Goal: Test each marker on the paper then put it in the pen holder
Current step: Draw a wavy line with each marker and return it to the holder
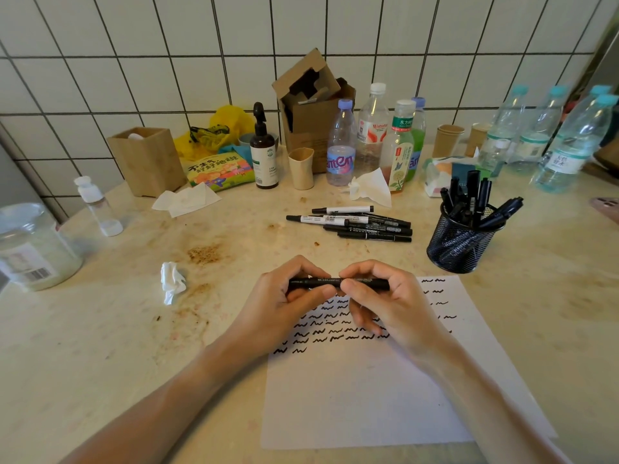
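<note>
One black marker [338, 283] lies level between both hands, held just above the top edge of the paper [368, 390]. The left hand [284, 306] curls its fingers [315, 291] round one end and the right hand [385, 303] curls round the other, thumbs meeting near the middle of the barrel. Whether the cap is coming off or going back on cannot be told from this view; both ends are hidden in the grip.

Rows of short black squiggles fill the upper part of the sheet, partly under the hands, while the lower half is blank. That suggests many markers have been tried already. The black mesh pen holder [462, 246], standing on the worktop [100, 346] just beyond the paper's far right corner, is crowded with dark markers, which fits that reading.

A small heap of markers [361, 226], some black and a couple with white barrels, lies on the worktop beyond the hands and left of the holder. These look to be the ones still waiting, perhaps six or seven. So the job seems well past halfway: the one in hand to finish and drop in, then the heap.

Farther back stand plastic bottles [341, 145], a cardboard box [311, 105] and crumpled tissue [172, 281].
</note>
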